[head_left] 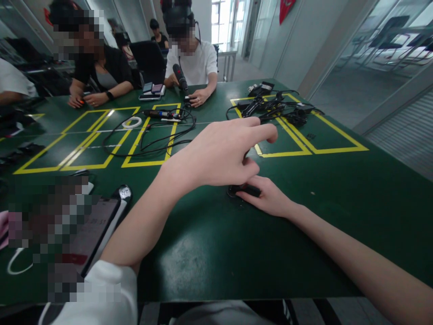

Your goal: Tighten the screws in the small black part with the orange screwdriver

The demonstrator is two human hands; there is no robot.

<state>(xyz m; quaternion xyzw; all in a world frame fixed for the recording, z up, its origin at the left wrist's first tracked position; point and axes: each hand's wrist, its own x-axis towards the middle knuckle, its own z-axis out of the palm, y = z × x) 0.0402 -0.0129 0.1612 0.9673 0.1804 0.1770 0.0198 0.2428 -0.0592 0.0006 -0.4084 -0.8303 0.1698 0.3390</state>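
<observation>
My left hand (226,151) hovers over the table, in front of and above my right hand. Its index finger is bent and stands apart from the thumb, and no object shows between them. The other fingers are mostly hidden. On the green table (203,253), my right hand (272,197) grips a small black object (253,190), thumb along its near side and fingers over it. My left hand hides part of that object, so its kind is unclear.
Black cables and adapters (277,106) lie heaped at the back right. A corded electric screwdriver (157,113) and a white ring (131,122) lie within yellow tape outlines. Phones (101,225) rest at the left. Across the table, a person (192,63) holds a black tool (180,76).
</observation>
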